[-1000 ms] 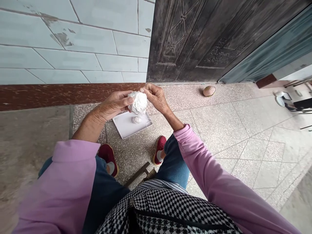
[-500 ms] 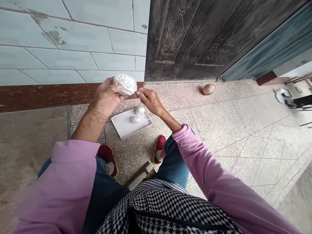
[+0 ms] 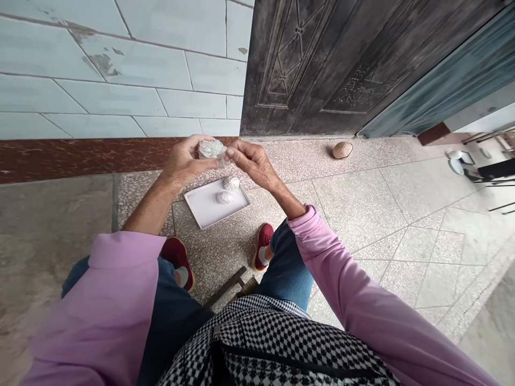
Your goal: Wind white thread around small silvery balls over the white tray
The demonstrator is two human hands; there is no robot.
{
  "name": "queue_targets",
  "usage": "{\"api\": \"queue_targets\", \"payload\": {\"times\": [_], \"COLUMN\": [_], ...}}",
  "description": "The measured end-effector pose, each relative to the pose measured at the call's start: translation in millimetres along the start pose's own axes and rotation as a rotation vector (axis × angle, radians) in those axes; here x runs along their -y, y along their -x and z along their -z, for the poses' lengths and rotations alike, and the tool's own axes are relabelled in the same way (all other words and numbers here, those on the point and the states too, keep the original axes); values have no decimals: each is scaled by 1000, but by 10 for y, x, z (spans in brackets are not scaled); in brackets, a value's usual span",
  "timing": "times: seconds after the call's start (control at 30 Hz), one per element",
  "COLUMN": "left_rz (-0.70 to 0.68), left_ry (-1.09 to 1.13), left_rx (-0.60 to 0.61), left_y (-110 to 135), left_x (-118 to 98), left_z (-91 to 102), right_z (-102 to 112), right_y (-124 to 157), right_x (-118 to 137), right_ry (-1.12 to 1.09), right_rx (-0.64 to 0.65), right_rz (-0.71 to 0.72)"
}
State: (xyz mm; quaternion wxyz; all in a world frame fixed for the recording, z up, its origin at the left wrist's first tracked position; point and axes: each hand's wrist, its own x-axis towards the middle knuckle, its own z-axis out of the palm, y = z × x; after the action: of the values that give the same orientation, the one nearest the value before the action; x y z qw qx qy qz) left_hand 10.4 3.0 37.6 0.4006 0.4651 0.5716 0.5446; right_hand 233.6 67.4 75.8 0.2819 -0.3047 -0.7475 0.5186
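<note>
A ball of white yarn (image 3: 210, 149) is held in my left hand (image 3: 183, 163), the thumb along its lower side and the fingers over the top. My right hand (image 3: 254, 163) is at the ball's right side, thumb and forefinger pinched together; they seem to hold the yarn's strand, though it is too fine to see clearly. Below both hands, on the floor, lies a shallow white tray (image 3: 205, 206). Two smaller balls of white yarn, an upper one (image 3: 232, 183) and a lower one (image 3: 224, 197), sit in its right half.
A tiled wall (image 3: 120, 96) and a dark carved door (image 3: 306, 64) stand in front. On the speckled floor by the door is a round pinkish object (image 3: 342, 150). My red shoes (image 3: 264, 244) flank the tray's near side. A metal-framed item (image 3: 462, 158) stands far right.
The yarn ball has turned and dropped slightly in my left hand, whose thumb now lies along its lower side. My right hand has moved up close against the ball.
</note>
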Motion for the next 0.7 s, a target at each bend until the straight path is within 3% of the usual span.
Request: {"api": "queue_targets", "payload": {"times": [0.17, 0.33, 0.5, 0.7], "left_rz": [79, 124, 95, 161], "left_ry": [72, 251, 324, 426], "left_rx": [255, 376, 372, 297], "left_y": [139, 183, 143, 81], "left_x": [-128, -185, -155, -129], "left_z": [17, 38, 23, -56], "right_z": [139, 75, -12, 53], "right_y": [-86, -170, -238, -246], "right_x": [-138, -332, -485, -459], "right_ry": [-50, -55, -18, 77], "right_rx": [-135, -161, -126, -67], "right_rz": [40, 29, 66, 11]}}
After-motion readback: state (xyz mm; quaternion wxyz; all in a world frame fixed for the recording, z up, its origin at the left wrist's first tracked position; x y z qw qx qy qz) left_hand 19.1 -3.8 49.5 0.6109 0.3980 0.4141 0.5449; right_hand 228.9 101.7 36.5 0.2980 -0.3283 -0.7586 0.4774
